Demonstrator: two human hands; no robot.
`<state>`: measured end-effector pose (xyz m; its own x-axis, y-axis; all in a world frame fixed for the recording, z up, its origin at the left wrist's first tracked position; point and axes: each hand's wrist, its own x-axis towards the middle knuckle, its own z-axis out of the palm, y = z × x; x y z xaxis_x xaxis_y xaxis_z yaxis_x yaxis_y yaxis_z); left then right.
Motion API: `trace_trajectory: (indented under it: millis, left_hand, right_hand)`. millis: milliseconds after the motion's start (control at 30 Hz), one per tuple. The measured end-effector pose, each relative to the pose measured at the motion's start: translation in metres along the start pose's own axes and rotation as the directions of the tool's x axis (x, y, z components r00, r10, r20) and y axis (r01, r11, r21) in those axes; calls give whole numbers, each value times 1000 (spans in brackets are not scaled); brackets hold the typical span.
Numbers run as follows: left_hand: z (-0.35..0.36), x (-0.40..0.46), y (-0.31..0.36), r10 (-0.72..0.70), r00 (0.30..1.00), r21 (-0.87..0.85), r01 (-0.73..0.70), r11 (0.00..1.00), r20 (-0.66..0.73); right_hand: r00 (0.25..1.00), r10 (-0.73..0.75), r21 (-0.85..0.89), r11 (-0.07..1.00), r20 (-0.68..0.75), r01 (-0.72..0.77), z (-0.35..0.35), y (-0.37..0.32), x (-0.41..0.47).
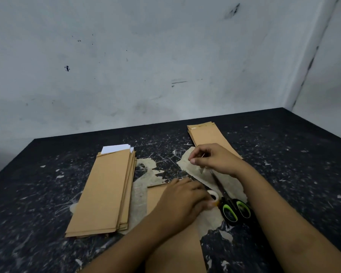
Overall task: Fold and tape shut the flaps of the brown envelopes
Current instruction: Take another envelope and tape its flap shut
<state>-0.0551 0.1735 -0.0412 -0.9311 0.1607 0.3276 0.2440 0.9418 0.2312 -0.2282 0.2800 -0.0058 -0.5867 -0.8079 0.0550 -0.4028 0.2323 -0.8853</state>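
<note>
Nearest, an envelope [177,251] lies lengthwise on the table [283,146], running up under the left hand [182,201]. That hand rests on its far end, fingers curled around a small tape roll [214,196]. Just right of the roll lie scissors [234,210] with black and green handles, blades pointing away. Over the blades, the right hand [215,159] pinches what seems a strip of tape pulled from the roll; the strip is hard to make out. At left sits a stack [104,192] of envelopes with white paper [116,149] showing at the top. A second pile [209,134] lies beyond the right hand.
</note>
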Motion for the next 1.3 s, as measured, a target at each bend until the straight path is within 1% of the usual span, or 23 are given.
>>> trace_trajectory:
  millis: [67,167,233,267,367,467,567,667,733,800,900,933,967,1033,1100,1167,1233,1300]
  left_hand:
    - [-6,-2,-7,-123,991,-193,110,975,-53]
    - [-21,-5,-23,-304,952,-482,251,840,-34]
    - [-32,-7,-34,-399,917,-586,319,745,-8]
    - [-35,-7,-39,-433,902,-608,340,718,-7]
    - [-41,-8,-52,-467,884,-624,355,696,-17]
    - [-40,-8,-56,-463,886,-631,350,692,-16]
    - [-40,-8,-57,-469,883,-615,355,704,-27]
    - [-41,-8,-57,-468,883,-612,348,710,-41]
    - [-43,-8,-57,-462,884,-570,343,747,-75]
    - [-44,-7,-59,-509,852,-526,380,761,-121]
    - [-43,-8,-63,-610,768,-534,438,723,-197]
    - [-44,-9,-63,-613,761,-526,439,729,-213]
    - [-45,-10,-63,-594,775,-522,424,740,-213]
    - [-48,-11,-62,-528,827,-524,368,768,-193]
    - [-51,-10,-62,-481,857,-519,330,788,-185]
    - [-50,-10,-61,-476,853,-528,310,791,-212]
    - [-47,-11,-61,-506,821,-537,311,784,-264]
    - [-46,-12,-63,-498,823,-557,286,779,-274]
  right_hand:
    - [999,3,18,1000,39,-4,0,-3,-2]
    - [993,17,47,999,119,-22,0,-8,-7]
    - [987,17,127,991,160,-38,2,-11,-9]
    - [985,15,163,986,172,-43,3,-12,-9]
    - [985,-11,210,977,172,-26,6,-14,-9]
    - [993,-35,228,974,112,8,11,-16,-8]
    - [998,-33,258,966,47,20,17,-17,-7]
    - [1000,-15,346,938,-6,16,22,-18,-6]
    - [999,11,391,920,-30,1,26,-20,-6]
    - [995,69,426,904,-70,-33,26,-21,-4]
    - [980,147,460,885,-131,-71,21,-23,-4]
    - [973,166,472,878,-158,-74,17,-22,-4]
    - [967,179,478,875,-183,-72,13,-22,-5]
    - [955,198,482,873,-222,-69,7,-22,-6]
    - [945,216,480,874,-247,-75,3,-22,-6]
    - [940,228,478,874,-255,-82,1,-22,-6]
    - [939,237,475,875,-249,-95,2,-22,-5]
    - [943,245,459,880,-226,-119,3,-22,-6]
